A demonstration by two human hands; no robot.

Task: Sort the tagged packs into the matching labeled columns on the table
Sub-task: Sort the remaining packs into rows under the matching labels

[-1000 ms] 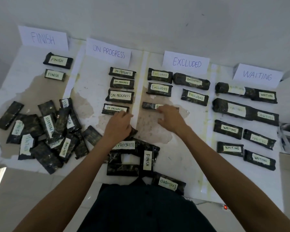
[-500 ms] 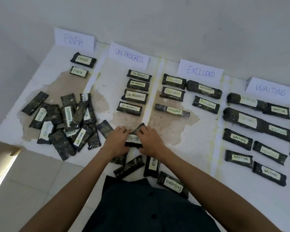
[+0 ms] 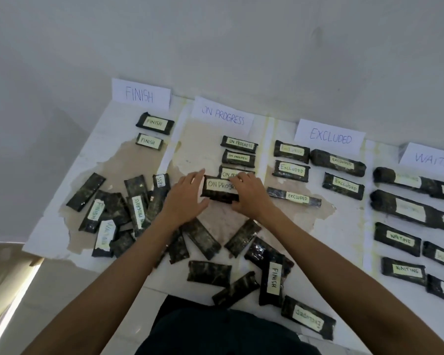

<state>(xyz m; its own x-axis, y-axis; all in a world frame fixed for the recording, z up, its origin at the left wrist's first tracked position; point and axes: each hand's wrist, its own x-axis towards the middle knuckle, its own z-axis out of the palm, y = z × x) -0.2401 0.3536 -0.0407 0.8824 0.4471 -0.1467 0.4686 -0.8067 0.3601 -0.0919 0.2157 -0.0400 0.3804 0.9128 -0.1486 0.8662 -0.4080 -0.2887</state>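
Note:
I hold a dark pack tagged ON PROGRESS (image 3: 217, 187) between both hands, low in the ON PROGRESS column, over another pack there. My left hand (image 3: 183, 198) touches its left end with the fingers fairly straight. My right hand (image 3: 249, 194) grips its right end, fingers curled over the tag. Three ON PROGRESS packs (image 3: 239, 144) lie in a row above it, under the ON PROGRESS sign (image 3: 222, 116). The FINISH sign (image 3: 140, 94), EXCLUDED sign (image 3: 330, 137) and WAITING sign (image 3: 435, 158) head the other columns, each with sorted packs below.
A heap of unsorted packs (image 3: 121, 211) lies at the left of the white table (image 3: 318, 254). More loose packs lie near the front edge, among them one tagged FINISH (image 3: 273, 278) and one tagged EXCLUDED (image 3: 308, 317). The wall rises behind the signs.
Both hands drew back from the columns, picked the ON PROGRESS pack from the near pile and carried it forward into the ON PROGRESS column. The camera view shifted left.

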